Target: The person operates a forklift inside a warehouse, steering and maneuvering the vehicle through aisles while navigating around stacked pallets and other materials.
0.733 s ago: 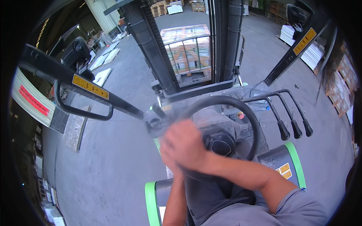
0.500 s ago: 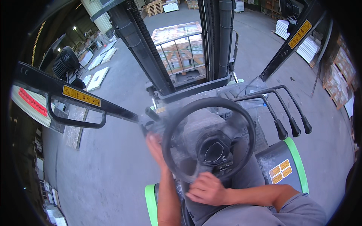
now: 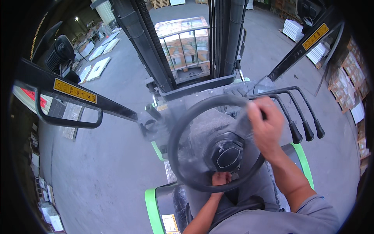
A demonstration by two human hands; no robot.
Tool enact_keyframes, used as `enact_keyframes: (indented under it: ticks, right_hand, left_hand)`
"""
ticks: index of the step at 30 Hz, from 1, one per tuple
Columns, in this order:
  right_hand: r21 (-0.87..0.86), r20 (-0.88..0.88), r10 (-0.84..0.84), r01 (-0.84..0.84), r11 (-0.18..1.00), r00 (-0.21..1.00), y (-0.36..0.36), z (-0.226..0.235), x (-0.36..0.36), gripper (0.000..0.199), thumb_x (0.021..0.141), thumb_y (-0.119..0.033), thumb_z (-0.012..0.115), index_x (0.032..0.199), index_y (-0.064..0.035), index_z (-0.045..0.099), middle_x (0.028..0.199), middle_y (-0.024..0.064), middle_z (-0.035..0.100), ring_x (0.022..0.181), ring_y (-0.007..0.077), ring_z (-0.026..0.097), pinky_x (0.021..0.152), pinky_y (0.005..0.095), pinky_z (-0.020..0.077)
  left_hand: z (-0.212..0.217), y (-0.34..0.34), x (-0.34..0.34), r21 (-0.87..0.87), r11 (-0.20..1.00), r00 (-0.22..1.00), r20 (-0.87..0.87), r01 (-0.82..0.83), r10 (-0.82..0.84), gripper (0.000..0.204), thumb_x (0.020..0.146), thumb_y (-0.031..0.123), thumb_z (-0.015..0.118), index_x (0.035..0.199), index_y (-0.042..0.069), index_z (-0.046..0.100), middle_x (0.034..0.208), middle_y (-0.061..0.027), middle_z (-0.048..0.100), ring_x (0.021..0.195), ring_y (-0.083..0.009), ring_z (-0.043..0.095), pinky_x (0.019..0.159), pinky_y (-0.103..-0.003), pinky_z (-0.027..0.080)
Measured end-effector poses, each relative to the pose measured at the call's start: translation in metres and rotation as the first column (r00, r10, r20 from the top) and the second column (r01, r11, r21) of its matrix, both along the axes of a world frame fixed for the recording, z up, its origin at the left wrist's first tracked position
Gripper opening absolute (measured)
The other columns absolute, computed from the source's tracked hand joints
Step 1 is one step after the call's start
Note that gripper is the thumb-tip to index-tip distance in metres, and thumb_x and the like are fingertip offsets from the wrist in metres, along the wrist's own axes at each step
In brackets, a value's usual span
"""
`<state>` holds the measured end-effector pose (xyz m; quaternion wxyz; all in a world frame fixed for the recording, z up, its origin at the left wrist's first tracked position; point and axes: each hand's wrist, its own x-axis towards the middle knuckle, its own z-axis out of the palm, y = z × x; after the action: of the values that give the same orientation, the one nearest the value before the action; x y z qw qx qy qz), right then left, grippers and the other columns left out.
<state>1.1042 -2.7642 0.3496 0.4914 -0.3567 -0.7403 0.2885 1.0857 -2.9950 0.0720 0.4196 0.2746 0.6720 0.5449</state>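
A black steering wheel (image 3: 176, 146) with a round hub (image 3: 228, 156) is in front of me on a forklift. My right hand (image 3: 267, 126) is closed at the upper right of the rim, somewhat blurred; its palm side is hidden. Below the hub, inside the lower part of the wheel, is my left hand (image 3: 221, 178) with its fingers curled. What those fingers hold or touch is hidden. Right of the wheel stand three bent levers with black knobs (image 3: 307, 132). A short lever (image 3: 153, 112) sticks up at the wheel's left.
Ahead, beyond the dark mast (image 3: 146, 46), a wrapped crate load (image 3: 183, 43) sits behind the metal load guard. Pale slabs (image 3: 98, 69) lie on the floor at left. Pallets of boxes (image 3: 343, 91) line the right side. A grab handle (image 3: 70, 124) juts from the left frame post.
My right hand has gone from the bottom of the wheel up to its upper right, the wheel turning counterclockwise. My left hand has moved from the wheel's left side to below the hub.
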Motion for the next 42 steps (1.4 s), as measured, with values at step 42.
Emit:
enact_keyframes:
  ticks: [42]
  right_hand:
    - [0.441,0.151,0.631,-0.623,0.646,0.761,-0.214,-0.068,0.009,0.022,0.080,-0.019,0.080,0.070,-0.0105,0.062,0.076,0.0046,0.056,0.074,0.0248,0.057,0.072,0.0377,0.0491]
  left_hand:
    - [-0.094,-0.048,0.051,-0.128,0.992,0.998,-0.068,-0.019,0.010,0.026,0.106,0.029,0.056,0.103,0.005,0.066,0.067,-0.0043,0.062,0.050,-0.0127,0.056,0.048,-0.030,0.046]
